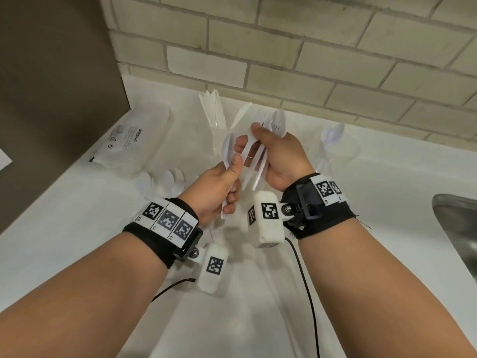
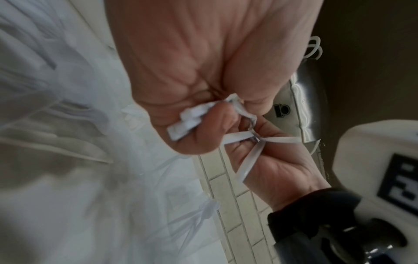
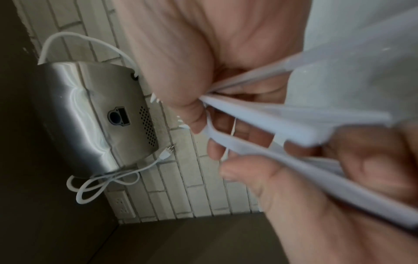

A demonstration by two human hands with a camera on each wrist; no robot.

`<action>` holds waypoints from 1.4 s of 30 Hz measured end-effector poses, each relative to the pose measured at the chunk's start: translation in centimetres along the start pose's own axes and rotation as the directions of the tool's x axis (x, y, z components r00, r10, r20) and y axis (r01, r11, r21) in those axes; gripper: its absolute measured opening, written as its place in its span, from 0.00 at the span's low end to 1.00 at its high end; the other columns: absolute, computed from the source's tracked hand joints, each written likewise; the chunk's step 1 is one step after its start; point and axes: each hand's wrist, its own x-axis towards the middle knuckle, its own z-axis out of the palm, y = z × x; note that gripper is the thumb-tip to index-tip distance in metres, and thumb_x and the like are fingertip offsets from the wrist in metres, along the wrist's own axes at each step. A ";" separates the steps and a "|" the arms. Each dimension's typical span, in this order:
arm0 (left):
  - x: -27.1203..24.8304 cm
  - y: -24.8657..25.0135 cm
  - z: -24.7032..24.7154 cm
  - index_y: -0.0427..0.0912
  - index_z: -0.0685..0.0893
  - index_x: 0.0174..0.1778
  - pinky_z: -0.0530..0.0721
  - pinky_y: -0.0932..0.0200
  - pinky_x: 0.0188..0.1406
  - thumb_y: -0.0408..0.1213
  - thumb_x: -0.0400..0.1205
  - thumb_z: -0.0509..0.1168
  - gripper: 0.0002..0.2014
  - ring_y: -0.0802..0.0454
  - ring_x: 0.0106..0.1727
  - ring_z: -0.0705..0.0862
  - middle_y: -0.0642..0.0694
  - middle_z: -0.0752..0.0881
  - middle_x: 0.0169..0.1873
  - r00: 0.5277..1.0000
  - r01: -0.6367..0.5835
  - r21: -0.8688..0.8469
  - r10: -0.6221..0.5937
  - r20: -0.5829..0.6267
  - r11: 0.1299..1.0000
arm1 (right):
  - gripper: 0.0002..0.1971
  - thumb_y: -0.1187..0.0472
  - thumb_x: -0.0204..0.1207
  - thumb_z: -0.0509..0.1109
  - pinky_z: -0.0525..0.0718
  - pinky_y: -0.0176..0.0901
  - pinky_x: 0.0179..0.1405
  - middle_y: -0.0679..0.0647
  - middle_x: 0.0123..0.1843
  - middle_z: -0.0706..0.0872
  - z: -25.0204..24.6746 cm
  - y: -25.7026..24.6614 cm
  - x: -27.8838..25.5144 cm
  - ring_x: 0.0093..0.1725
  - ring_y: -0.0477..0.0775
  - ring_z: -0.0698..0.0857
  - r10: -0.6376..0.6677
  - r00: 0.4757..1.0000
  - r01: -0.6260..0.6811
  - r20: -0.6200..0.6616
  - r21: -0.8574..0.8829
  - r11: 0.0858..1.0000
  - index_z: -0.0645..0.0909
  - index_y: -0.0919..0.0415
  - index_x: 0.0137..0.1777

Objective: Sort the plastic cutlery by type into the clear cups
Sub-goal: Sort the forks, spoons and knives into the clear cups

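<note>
My left hand [image 1: 227, 184] grips white plastic spoons [image 1: 228, 148], bowls up and handles sticking out below the fist. Close to its right, my right hand [image 1: 260, 151] holds a fanned bunch of white forks [image 1: 277, 122], tines up. Both hands are raised above the counter and their thumbs nearly meet. In the left wrist view my left hand [image 2: 199, 128] curls round handle ends [image 2: 183, 125]. In the right wrist view the fork handles [image 3: 282, 123] cross my right hand [image 3: 192, 110]. One clear cup [image 1: 219, 125] holds knives, and another [image 1: 343, 151] holds spoons. A third cup is mostly hidden behind the hands.
Loose white cutlery [image 1: 167, 179] lies on the white counter [image 1: 77, 228], left of my hands. A clear plastic bag [image 1: 136, 140] printed WARNING lies at the back left. A steel sink [image 1: 459, 228] is at the right edge. A steel appliance [image 3: 95, 116] hangs on the brick wall [image 1: 284, 47].
</note>
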 end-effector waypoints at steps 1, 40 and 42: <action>0.0 0.0 0.1 0.49 0.76 0.44 0.62 0.64 0.18 0.63 0.74 0.61 0.20 0.57 0.23 0.65 0.51 0.65 0.25 1.000 0.009 0.000 -0.009 -0.002 1.000 | 0.09 0.62 0.83 0.65 0.89 0.53 0.42 0.57 0.32 0.89 0.0 0.1 0.0 0.34 0.56 0.89 0.000 1.000 0.000 0.006 0.026 1.000 0.81 0.68 0.46; 4.2 1.2 0.6 0.43 0.77 0.46 0.75 0.55 0.36 0.37 0.88 0.55 0.08 0.52 0.33 0.74 0.47 0.74 0.33 0.992 0.059 0.177 -0.038 -0.122 0.982 | 0.10 0.56 0.73 0.74 0.80 0.37 0.46 0.45 0.47 0.85 -4.7 -3.2 8.9 0.39 0.39 0.79 -0.641 0.755 0.428 -0.137 -0.638 0.641 0.83 0.56 0.52; 4.4 1.2 1.1 0.44 0.78 0.46 0.74 0.55 0.37 0.38 0.88 0.55 0.09 0.52 0.33 0.75 0.48 0.75 0.34 0.996 0.053 0.228 -0.036 -0.077 0.972 | 0.13 0.49 0.73 0.74 0.83 0.44 0.46 0.46 0.48 0.85 -4.4 -2.9 6.5 0.40 0.41 0.80 -0.505 0.862 0.409 0.035 -0.638 0.652 0.82 0.50 0.55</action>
